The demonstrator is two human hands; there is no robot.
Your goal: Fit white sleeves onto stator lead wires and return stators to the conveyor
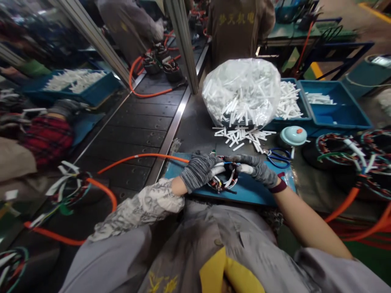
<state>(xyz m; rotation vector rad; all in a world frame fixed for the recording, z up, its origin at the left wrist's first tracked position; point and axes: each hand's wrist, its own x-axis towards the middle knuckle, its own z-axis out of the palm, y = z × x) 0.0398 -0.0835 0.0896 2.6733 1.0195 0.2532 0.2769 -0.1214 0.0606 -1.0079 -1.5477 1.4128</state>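
- Nearest: wearer's grey jacket (189,252) with yellow collar (212,268), below the fingers; chest bounds room on this side.
- Left hand (198,171), gloved: fingers curled round a white sleeve (217,170). Right hand (259,169), gloved: fingers gripping another white sleeve (245,168).
- Wire coil (218,185) under and between the fingers, at the mat. Progress, judged: sleeves on leads both sides done; blue wire (227,163) between fingertips looks uncovered, so covering seems left. Exact joint too small to tell.
- Blue mat (250,193) under the fingers; visible strip nearer than right fingers looks like the easiest room.
- Orange cable (146,155) runs left from left fingers, across metal rail (170,142) and conveyor (131,134); could snag there, judged.
- Just beyond right fingers: blue-handled scissors (278,157), then round pot (291,136); tight that side.
- Farther right of fingers: more coils (332,150).
- Ahead of fingers: loose white tubes (233,138), then bulging clear bag (241,89); forward reach blocked, judged.
- Bag's right: blue bin (351,122).
- Farthest, past bag: co-worker's back (235,32).
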